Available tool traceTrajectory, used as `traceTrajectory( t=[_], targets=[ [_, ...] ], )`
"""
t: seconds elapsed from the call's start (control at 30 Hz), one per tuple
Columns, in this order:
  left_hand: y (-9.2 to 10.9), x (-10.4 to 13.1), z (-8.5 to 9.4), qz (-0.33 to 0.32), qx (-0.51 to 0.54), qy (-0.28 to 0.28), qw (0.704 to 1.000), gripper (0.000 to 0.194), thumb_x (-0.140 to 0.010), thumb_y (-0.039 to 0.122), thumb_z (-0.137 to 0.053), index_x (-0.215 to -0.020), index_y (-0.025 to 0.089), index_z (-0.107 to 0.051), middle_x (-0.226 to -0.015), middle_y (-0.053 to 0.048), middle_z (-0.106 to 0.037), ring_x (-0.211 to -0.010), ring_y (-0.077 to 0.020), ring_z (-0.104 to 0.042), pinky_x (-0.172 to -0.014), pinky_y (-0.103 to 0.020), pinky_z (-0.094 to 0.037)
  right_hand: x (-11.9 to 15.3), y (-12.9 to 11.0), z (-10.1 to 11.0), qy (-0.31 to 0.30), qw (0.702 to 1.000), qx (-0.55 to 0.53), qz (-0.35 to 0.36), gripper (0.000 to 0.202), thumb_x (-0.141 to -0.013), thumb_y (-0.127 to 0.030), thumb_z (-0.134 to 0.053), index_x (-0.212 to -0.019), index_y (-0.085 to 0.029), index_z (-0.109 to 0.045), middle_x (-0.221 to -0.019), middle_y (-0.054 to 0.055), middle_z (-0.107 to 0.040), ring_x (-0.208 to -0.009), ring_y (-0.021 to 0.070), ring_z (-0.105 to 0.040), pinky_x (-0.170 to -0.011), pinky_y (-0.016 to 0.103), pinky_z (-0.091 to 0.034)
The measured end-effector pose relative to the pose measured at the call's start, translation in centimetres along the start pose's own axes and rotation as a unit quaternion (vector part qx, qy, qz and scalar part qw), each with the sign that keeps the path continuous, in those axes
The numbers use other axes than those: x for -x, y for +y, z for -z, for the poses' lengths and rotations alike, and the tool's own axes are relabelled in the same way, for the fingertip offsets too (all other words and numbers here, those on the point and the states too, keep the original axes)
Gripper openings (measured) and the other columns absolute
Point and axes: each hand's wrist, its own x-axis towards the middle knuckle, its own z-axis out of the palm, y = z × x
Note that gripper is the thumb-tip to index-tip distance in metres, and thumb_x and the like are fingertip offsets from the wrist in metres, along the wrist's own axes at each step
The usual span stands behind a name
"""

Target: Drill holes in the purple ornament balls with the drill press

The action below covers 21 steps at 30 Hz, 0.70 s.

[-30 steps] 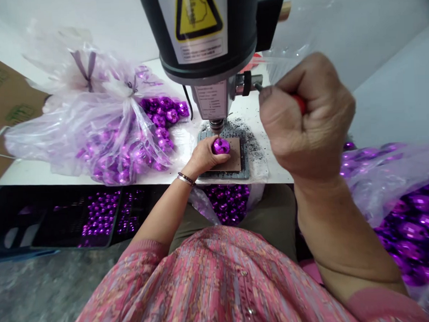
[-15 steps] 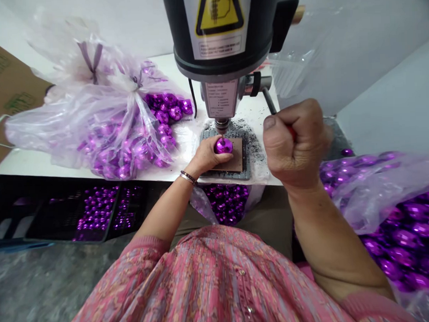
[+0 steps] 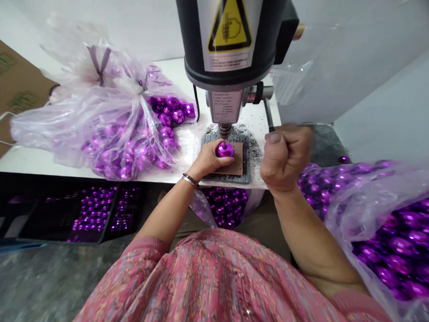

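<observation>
Between the thumb and fingers of my left hand [image 3: 210, 159] is a shiny purple bauble [image 3: 225, 150], pressed down on a brown board [image 3: 236, 164]. The board lies on the grey base [image 3: 246, 176] of a drill press [image 3: 228, 71]. Right above the bauble is the drill chuck [image 3: 225, 128]; its bit points at the bauble's top, and I cannot tell how deep it reaches. My right hand [image 3: 286, 156] is closed around the end of the drill press lever [image 3: 268, 114], which slants down from the machine's right side. The grip inside that fist is hidden.
Tied clear bags [image 3: 118, 131] of purple baubles lie on the white table [image 3: 42, 164] at left. Dark shavings [image 3: 256, 145] surround the base. Below the table are a black crate [image 3: 93, 217] and an open bag [image 3: 226, 207] of baubles. Another big bag [image 3: 403, 239] stands at right.
My right hand has moved down and toward me, swinging the lever to a steeper angle. My left hand keeps the bauble on the board. The whole view has shifted slightly.
</observation>
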Motion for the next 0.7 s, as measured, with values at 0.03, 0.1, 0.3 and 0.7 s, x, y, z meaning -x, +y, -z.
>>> traceTrajectory(
  t=[0.03, 0.1, 0.3, 0.7],
  targets=[
    [0.0, 0.0, 0.0, 0.001, 0.004, -0.001, 1.000, 0.030, -0.069, 0.028, -0.086, -0.093, 0.019, -0.069, -0.085, 0.002, -0.069, -0.086, -0.0201, -0.065, -0.082, -0.031, -0.053, -0.8, -0.4, 0.0, 0.006, 1.000, 0.000, -0.010, 0.031, -0.104, -0.039, -0.047, -0.079, -0.020, -0.047, -0.066, -0.001, -0.047, -0.060, 0.0075, -0.045, -0.060, 0.027, -0.036],
    [0.1, 0.2, 0.0, 0.006, 0.011, -0.005, 1.000, 0.030, -0.071, 0.029, -0.086, -0.094, 0.018, -0.069, -0.086, 0.002, -0.070, -0.085, -0.0199, -0.065, -0.080, -0.031, -0.053, -3.1, -1.3, -0.2, 0.013, 0.999, -0.003, -0.043, 0.032, -0.104, -0.039, -0.046, -0.078, -0.020, -0.044, -0.064, -0.002, -0.042, -0.058, 0.0057, -0.041, -0.061, 0.024, -0.034],
    [0.4, 3.2, 0.9, 0.015, 0.005, 0.031, 0.999, 0.047, -0.073, 0.026, -0.089, -0.115, 0.017, -0.072, -0.108, -0.005, -0.078, -0.103, -0.0247, -0.071, -0.096, -0.037, -0.056, -9.2, -1.1, -1.6, 0.030, 0.987, -0.065, -0.142, 0.031, -0.097, -0.030, -0.046, -0.071, -0.022, -0.030, -0.061, -0.002, -0.038, -0.054, 0.0052, -0.033, -0.060, 0.025, -0.034],
    [0.1, 9.3, 1.4, -0.074, 0.000, -0.024, 0.997, 0.068, -0.071, 0.029, -0.095, -0.132, 0.022, -0.066, -0.136, -0.012, -0.074, -0.127, -0.0303, -0.070, -0.114, -0.049, -0.054, -9.5, -0.8, -1.7, -0.015, 0.982, -0.130, -0.135, 0.033, -0.099, -0.016, -0.043, -0.071, -0.023, -0.027, -0.062, -0.004, -0.029, -0.053, 0.0039, -0.031, -0.059, 0.024, -0.029]
  ],
)
